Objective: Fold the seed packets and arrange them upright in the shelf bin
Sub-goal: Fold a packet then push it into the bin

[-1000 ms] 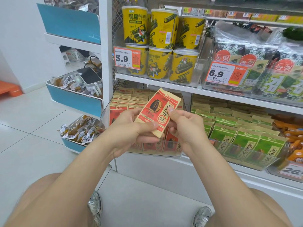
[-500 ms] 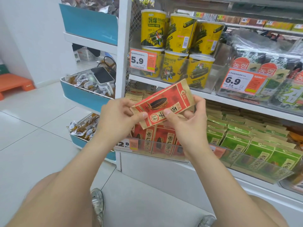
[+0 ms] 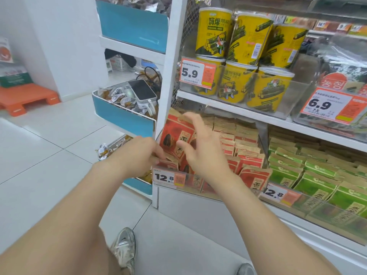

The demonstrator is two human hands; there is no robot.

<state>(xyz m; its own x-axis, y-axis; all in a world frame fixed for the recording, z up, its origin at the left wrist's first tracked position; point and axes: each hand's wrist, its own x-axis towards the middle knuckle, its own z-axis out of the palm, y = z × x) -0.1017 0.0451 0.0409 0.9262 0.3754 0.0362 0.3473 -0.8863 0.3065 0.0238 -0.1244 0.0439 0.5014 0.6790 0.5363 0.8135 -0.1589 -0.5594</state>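
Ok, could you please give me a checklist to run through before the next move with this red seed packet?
1. Red packet inside the shelf bin: ok, at its left end.
2. Packet upright: ok, roughly.
3. Right hand free: ok, fingers spread, holding nothing.
4. Left hand off the packet: cannot tell, fingertips at its lower edge.
5. Fold holding: cannot tell, blurred.
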